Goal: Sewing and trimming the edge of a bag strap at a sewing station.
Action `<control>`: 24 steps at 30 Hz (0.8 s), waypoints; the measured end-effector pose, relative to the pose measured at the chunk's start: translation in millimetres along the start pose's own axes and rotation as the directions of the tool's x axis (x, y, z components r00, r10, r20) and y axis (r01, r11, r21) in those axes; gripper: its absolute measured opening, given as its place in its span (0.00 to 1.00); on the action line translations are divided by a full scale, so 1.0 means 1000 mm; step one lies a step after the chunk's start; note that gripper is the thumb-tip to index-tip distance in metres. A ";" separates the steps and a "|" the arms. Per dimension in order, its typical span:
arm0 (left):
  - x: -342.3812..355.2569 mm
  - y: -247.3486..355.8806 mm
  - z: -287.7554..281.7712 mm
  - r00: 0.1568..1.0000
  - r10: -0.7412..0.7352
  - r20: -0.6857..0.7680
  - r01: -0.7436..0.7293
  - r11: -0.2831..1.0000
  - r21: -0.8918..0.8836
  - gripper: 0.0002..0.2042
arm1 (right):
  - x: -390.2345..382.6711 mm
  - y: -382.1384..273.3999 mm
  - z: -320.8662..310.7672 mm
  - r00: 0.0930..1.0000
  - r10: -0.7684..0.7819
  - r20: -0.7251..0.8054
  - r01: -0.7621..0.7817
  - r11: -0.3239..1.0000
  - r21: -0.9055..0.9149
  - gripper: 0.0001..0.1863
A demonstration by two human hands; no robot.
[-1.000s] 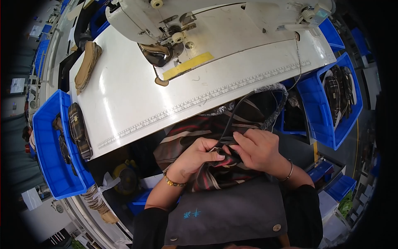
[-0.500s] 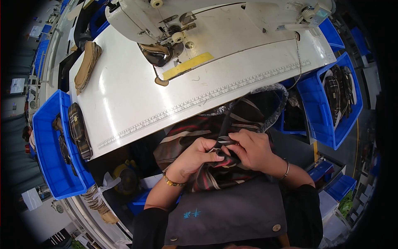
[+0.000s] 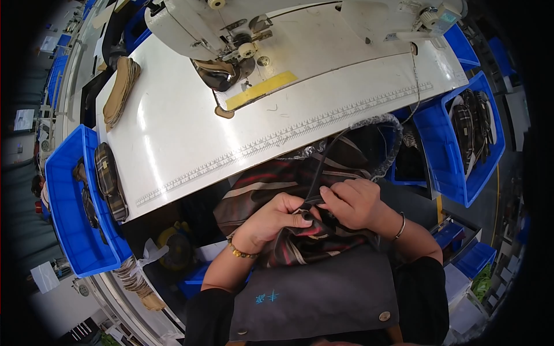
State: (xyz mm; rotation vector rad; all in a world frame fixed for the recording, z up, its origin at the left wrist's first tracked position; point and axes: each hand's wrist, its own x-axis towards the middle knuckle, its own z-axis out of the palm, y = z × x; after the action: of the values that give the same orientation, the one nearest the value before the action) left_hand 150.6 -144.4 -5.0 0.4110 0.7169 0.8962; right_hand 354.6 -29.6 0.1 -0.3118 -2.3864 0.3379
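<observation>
Fingers (image 3: 292, 203) pinching striped cloth (image 3: 259, 183), blue-lettered grey apron (image 3: 323, 291), ruler-marked white table (image 3: 184, 135).

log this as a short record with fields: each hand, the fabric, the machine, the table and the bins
left hand: thumb pressed on the striped fabric
right hand: bent at the dark strip, beside the left hand; exact grip hidden
fabric: dark with red and pale stripes, bunched at the hands
machine: white sewing machine on the table
table: white, with a printed ruler scale and tan stack
bins: left blue bin and right blue bin, both holding pieces
</observation>
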 end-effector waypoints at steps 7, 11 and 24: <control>-0.002 0.007 0.003 0.999 -0.050 0.005 0.050 0.998 0.046 0.10 | -0.001 -0.008 0.002 0.859 0.336 0.387 -0.506 0.674 0.538 0.08; -0.002 0.006 0.000 0.998 -0.061 -0.004 0.061 0.997 0.043 0.10 | 0.003 -0.011 -0.006 0.606 0.373 0.702 -0.792 0.203 0.576 0.08; -0.001 0.008 0.003 0.998 -0.059 0.026 0.057 0.996 0.074 0.10 | 0.000 -0.008 -0.005 0.951 0.243 0.193 -0.296 0.897 0.328 0.09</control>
State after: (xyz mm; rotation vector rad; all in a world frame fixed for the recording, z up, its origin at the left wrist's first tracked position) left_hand 148.0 -140.5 2.7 0.4650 0.7339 0.8097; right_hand 356.9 -36.1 5.9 -0.4641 -2.3657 0.9381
